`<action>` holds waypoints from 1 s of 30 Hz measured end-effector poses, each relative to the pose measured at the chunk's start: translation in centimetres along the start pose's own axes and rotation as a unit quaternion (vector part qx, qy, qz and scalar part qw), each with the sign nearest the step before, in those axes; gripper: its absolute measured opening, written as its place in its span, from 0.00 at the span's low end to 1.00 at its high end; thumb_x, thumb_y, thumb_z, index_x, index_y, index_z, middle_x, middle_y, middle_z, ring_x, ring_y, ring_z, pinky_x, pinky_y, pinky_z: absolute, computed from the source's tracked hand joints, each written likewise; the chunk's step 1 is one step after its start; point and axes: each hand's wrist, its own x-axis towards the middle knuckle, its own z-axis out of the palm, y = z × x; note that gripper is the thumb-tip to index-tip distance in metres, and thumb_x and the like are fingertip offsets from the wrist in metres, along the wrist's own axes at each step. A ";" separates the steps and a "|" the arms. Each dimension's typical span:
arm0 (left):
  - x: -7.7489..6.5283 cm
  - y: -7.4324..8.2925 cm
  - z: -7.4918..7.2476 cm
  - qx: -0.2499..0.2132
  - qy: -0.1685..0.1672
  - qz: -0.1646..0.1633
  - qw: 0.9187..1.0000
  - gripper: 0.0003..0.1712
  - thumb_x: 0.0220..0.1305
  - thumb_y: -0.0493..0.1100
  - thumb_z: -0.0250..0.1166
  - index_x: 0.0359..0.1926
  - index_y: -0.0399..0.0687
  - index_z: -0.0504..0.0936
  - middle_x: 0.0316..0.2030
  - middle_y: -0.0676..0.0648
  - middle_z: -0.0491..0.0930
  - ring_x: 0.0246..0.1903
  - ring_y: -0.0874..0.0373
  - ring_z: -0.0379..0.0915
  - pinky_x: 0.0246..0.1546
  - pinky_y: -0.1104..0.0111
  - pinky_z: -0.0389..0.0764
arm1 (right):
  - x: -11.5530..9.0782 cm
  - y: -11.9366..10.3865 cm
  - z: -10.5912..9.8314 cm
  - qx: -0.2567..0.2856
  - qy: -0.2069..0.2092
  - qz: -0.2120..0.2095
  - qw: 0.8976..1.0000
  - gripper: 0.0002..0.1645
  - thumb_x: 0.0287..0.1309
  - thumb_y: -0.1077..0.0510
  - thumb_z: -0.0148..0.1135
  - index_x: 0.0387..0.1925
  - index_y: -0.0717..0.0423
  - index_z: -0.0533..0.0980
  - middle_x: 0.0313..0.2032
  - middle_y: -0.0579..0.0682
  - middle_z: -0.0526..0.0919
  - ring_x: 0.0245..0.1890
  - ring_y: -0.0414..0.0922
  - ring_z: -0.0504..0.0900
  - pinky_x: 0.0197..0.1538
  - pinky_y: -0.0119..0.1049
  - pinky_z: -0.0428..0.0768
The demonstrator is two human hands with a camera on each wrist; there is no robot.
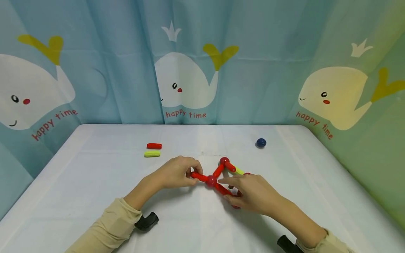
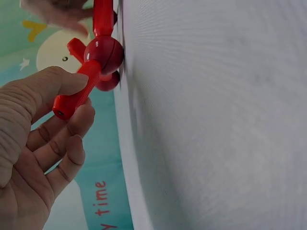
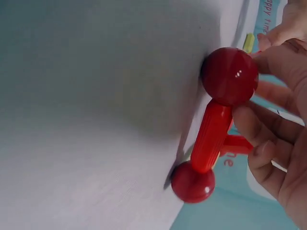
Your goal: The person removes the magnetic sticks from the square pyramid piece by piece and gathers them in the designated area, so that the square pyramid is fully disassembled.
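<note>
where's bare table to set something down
Free: the far strip between the loose red stick and blue ball, and the table left of that stick. Crowded: the middle, with left hand, right hand and ball-and-stick build.

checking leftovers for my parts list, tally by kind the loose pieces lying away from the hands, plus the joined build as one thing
Loose rods: 2 (red rod, yellow-green rod)
Loose balls: 1 (dark blue ball)
Joined builds: 1 (ball-and-rod build)
Total: 4
</note>
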 end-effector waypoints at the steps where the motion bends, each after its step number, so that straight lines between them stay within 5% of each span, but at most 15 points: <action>1: 0.0 -0.1 0.1 -0.001 0.000 0.000 1.000 0.09 0.59 0.35 0.73 0.39 0.50 0.84 0.33 0.56 0.82 0.25 0.68 0.71 0.31 0.73 0.77 | 0.4 -0.1 0.1 -0.008 0.008 0.007 1.000 0.22 0.55 0.56 0.75 0.53 0.47 0.84 0.25 0.36 0.81 0.21 0.29 0.71 0.21 0.26 0.68; 6: 0.0 -0.2 0.3 -0.008 -0.001 -0.003 1.000 0.09 0.59 0.35 0.73 0.39 0.49 0.84 0.34 0.55 0.83 0.25 0.68 0.71 0.31 0.73 0.77 | 2.3 -0.2 0.7 -0.010 0.016 0.022 1.000 0.22 0.57 0.55 0.75 0.53 0.49 0.83 0.33 0.42 0.87 0.20 0.30 0.72 0.22 0.27 0.69; 13: 0.0 -0.1 0.3 -0.011 -0.002 -0.009 1.000 0.09 0.60 0.35 0.73 0.40 0.50 0.85 0.36 0.56 0.83 0.25 0.68 0.73 0.31 0.73 0.77 | 3.8 -0.5 1.3 -0.022 0.008 0.024 0.999 0.14 0.56 0.56 0.75 0.45 0.43 0.85 0.29 0.36 0.83 0.22 0.31 0.72 0.21 0.30 0.69; 20: 0.0 0.0 0.0 0.018 -0.001 -0.035 0.999 0.07 0.60 0.38 0.73 0.38 0.52 0.84 0.33 0.59 0.82 0.22 0.68 0.68 0.27 0.73 0.72 | 4.1 -0.5 1.3 -0.011 0.008 0.035 0.999 0.13 0.55 0.57 0.75 0.43 0.45 0.83 0.22 0.33 0.72 0.20 0.31 0.67 0.21 0.29 0.67; 30: 0.0 0.3 -0.1 0.049 -0.006 -0.039 0.998 0.05 0.59 0.42 0.75 0.35 0.53 0.86 0.30 0.59 0.82 0.24 0.67 0.68 0.26 0.73 0.71 | 4.1 -0.5 1.4 -0.005 0.004 0.043 0.999 0.15 0.55 0.57 0.75 0.45 0.48 0.83 0.20 0.34 0.72 0.18 0.31 0.67 0.20 0.29 0.68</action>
